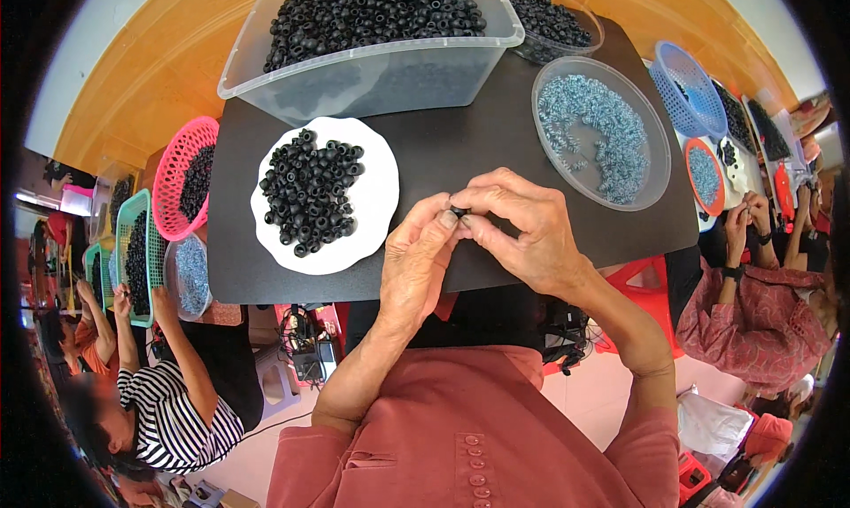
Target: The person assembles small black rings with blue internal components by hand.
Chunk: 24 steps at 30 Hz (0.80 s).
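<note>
Above the near edge of a dark table (421, 154), my two hands meet at the fingertips. Between them is a small black round piece (459, 211), mostly covered by the fingers. My left hand (414, 264) is closed on it with thumb and forefinger; my right hand (534, 238) pinches it from the other side. Left of my hands stands a white scalloped plate (379, 180) bearing many loose black pieces (310, 189), round with holes like beads. To the right lies a round clear tray (651, 176) of small bluish translucent pieces (611, 127).
A large clear tub (381, 78) full of black pieces stands at the far side, beside a round clear bowl (567, 54) of black pieces. Pink (159, 185) and blue (682, 87) baskets flank the table. Other people work left and right. A red stool (651, 300) stands below.
</note>
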{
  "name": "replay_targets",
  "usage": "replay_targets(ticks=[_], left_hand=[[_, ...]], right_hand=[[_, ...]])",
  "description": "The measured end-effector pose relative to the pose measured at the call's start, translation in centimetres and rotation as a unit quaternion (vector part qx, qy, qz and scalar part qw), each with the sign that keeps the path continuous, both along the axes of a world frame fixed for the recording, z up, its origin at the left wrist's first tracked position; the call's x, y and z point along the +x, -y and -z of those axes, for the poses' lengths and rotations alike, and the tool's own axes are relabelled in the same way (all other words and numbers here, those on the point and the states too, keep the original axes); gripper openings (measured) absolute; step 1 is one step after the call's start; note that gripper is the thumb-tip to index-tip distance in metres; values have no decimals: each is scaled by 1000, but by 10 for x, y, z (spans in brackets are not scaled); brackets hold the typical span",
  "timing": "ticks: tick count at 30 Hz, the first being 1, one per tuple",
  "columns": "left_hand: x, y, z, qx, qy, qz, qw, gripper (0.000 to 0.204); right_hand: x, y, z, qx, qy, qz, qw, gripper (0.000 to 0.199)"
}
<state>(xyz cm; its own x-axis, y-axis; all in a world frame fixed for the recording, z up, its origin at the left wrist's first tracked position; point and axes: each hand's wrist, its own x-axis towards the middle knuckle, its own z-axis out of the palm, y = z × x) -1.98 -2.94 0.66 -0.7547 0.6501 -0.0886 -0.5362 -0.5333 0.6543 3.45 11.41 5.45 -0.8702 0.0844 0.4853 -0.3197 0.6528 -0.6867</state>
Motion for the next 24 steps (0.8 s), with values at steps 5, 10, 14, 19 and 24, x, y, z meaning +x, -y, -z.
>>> replay_targets(ticks=[5,10,14,19,24], left_hand=[[-2,0,-2,-4,-2,29,1000,22],[0,-2,-12,-29,-10,26,999,20],[-1,0,-7,-27,-57,44,997,19],[0,0,-6,7,-40,68,997,15],[2,-3,-7,5,-30,73,997,12]], right_hand=[[3,2,0,-86,25,-15,996,23],[2,-3,2,-77,24,-20,997,21],[6,-26,-7,-60,-21,71,995,13],[6,-120,-12,18,88,206,974,15],[2,-147,3,120,118,179,969,13]])
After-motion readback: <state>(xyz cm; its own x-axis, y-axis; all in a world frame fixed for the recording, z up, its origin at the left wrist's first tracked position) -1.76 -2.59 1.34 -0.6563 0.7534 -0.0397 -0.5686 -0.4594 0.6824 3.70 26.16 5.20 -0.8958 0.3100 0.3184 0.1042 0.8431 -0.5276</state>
